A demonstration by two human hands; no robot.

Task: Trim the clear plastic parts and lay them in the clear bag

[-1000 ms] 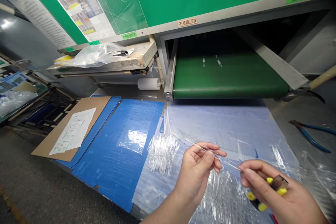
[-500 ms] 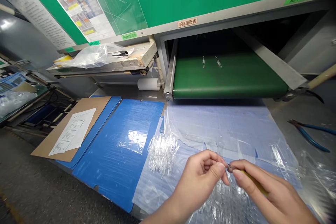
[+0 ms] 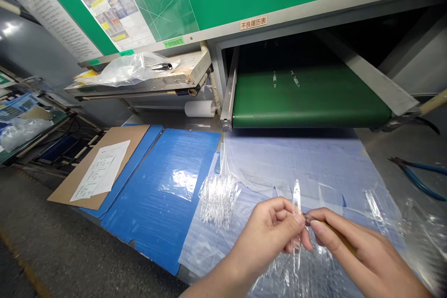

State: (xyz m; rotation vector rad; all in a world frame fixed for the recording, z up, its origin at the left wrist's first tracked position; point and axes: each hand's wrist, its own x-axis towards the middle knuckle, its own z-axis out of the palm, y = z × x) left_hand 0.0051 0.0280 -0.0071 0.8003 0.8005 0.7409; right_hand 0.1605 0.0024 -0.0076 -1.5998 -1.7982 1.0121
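Note:
Between the thumb and fingers of my left hand (image 3: 270, 230) is a long, narrow clear plastic piece (image 3: 296, 192), held upright with its pointed end up. My right hand (image 3: 359, 247) is closed round a yellow-handled tool (image 3: 344, 240). Its small metal tip meets the edge of the plastic piece near my left fingertips; the exact kind of tool is hidden by my fingers. Below both hands lies a spread of similar clear pieces (image 3: 310, 272). A neat stack of clear plastic pieces (image 3: 218, 200) rests to the left on the film-covered table.
A green conveyor belt (image 3: 310, 107) at the back carries two small clear pieces. Blue-handled pliers (image 3: 419, 179) lie at the right. Blue sheets (image 3: 153, 228) and a brown board with papers (image 3: 127, 137) cover the left side. A shelf (image 3: 195, 72) holds a plastic bag.
The clear plastic piece in my left hand now stands upright and shows plainly above my fingers; before, it was hard to see. My right hand keeps the tool close to it. The view has shifted slightly.

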